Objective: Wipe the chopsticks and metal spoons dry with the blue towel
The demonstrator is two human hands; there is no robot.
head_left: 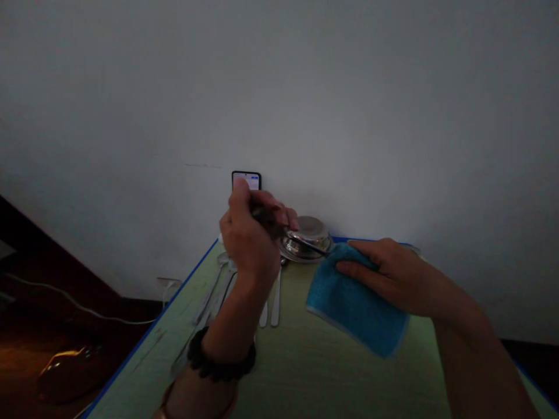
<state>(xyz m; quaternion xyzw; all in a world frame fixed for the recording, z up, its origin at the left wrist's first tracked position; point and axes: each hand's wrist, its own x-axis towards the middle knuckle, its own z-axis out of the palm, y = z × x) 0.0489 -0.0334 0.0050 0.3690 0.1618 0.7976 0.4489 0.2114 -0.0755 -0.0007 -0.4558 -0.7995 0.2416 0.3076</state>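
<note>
My left hand (251, 241) is closed around the dark handle of a utensil with a thin metal shaft (308, 242). The shaft slants down to the right, and its far end is hidden in a blue cloth (358, 308). My right hand (393, 279) pinches the top of this cloth around that end, and the rest of the cloth hangs down above the table. What kind of utensil it is cannot be made out. Behind the shaft, a shiny metal bowl (310, 228) rests upside down near the wall. Long-handled metal spoons (213, 291) lie under and beside my left forearm.
The pale green table (332, 372) has a blue edge and meets a white wall (349, 116). A lit phone (247, 176) leans upright at the back, partly behind my left hand. More metal handles (276, 302) lie mid-table. A white cable (87, 305) runs along the left.
</note>
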